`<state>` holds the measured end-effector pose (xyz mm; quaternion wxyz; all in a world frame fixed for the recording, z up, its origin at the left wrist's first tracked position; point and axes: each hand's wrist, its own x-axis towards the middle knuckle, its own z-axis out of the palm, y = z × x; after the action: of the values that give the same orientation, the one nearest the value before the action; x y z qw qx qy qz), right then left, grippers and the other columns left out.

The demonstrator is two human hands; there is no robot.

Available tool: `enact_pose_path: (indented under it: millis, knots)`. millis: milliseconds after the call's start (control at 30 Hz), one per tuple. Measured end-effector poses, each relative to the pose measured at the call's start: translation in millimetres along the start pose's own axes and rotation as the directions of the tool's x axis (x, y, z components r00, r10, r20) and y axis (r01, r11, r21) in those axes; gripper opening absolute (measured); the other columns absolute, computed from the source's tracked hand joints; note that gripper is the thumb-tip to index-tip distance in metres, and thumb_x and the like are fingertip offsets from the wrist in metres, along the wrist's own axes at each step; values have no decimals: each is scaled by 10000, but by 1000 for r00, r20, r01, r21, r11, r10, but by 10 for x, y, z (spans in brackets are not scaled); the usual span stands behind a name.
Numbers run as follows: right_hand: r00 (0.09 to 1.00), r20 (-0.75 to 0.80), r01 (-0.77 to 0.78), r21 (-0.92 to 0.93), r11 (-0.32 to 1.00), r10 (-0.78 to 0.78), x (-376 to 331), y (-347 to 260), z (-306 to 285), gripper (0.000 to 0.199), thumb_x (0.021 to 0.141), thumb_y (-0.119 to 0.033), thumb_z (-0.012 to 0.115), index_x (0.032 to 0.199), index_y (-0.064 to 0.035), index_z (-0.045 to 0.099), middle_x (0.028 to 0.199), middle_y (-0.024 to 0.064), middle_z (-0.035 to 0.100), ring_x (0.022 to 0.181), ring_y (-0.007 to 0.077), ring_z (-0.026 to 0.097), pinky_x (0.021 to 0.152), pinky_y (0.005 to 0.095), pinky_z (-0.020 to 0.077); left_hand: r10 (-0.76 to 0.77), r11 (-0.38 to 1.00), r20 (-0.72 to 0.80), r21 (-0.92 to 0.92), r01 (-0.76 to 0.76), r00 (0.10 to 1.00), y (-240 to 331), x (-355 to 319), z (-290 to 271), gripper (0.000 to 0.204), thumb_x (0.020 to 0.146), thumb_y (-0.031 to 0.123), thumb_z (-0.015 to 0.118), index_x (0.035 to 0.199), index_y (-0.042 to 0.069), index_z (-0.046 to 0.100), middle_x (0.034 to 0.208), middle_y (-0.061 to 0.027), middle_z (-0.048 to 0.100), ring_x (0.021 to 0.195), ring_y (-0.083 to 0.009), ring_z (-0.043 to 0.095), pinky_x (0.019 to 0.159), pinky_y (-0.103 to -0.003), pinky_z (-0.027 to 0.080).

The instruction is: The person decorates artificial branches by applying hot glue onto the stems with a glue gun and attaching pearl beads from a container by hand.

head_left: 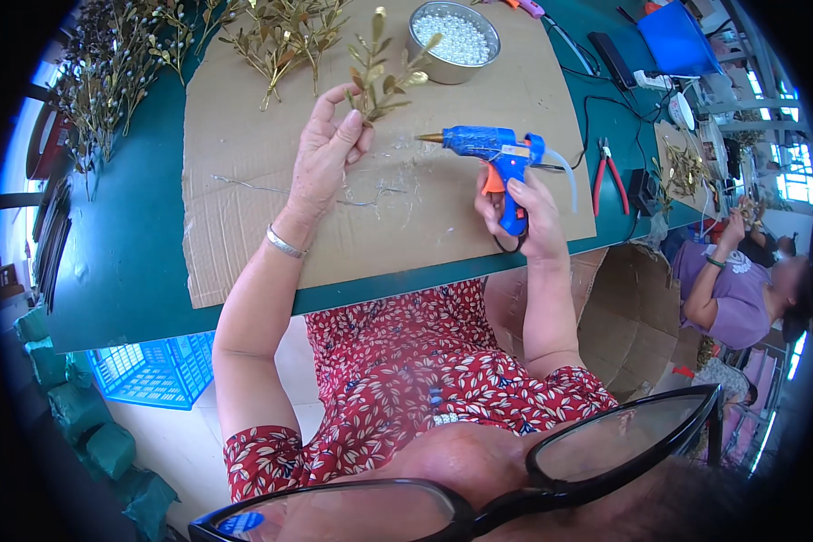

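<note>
My left hand point(331, 149) pinches a small gold leaf sprig point(381, 86) by its lower end, with the leaves standing up and to the right. In my right hand point(530, 212) is a blue glue gun point(483, 142), my fingers wrapped round its grip by the orange trigger. Its brass nozzle points left toward the sprig, apart from it. A clear glue stick point(566, 176) curves out of the back of the gun. Behind the gun stands a round metal tin point(456, 72) of white pearl beads point(455, 39).
Under my hands lies a cardboard sheet point(235, 230) with strings of glue, on a green table point(144, 244). More gold sprigs point(280, 45) and beaded stems point(108, 86) lie at the far left. Red-handled pliers point(611, 181) and cables are at right. A person in purple point(732, 298) sits beyond.
</note>
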<state>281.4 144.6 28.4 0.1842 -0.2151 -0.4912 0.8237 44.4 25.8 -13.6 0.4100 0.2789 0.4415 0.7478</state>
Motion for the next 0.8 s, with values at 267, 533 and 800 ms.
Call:
enact_pose_path:
  millis: [267, 533, 800]
  knots:
    - [970, -242, -103, -452, 886, -11, 338, -168, -384, 283, 818, -157, 665, 1008, 27, 565, 787, 45, 598, 603, 99, 571, 516, 206, 446, 26, 938, -58, -344, -45, 998, -46, 47, -126, 270, 980, 144, 435, 1240, 84, 474, 938, 8, 530, 672, -58, 415, 518, -167, 318]
    - [877, 137, 224, -964, 140, -460, 1260, -729, -249, 208, 816, -143, 616, 968, -1, 630, 805, 112, 647, 745, 172, 621, 676, 302, 477, 28, 942, -2, -334, -27, 1000, -31, 32, -100, 262, 977, 162, 449, 1226, 83, 460, 912, 11, 516, 663, -56, 406, 518, -170, 313]
    - [969, 225, 204, -961, -189, -100, 2339, -607, -169, 199, 684, -108, 631, 868, -53, 682, 871, 155, 662, 815, 302, 628, 750, 387, 489, 16, 952, -37, -304, -26, 999, -27, 40, -87, 268, 973, 157, 459, 1232, 92, 439, 763, -6, 467, 617, -55, 375, 515, -168, 300]
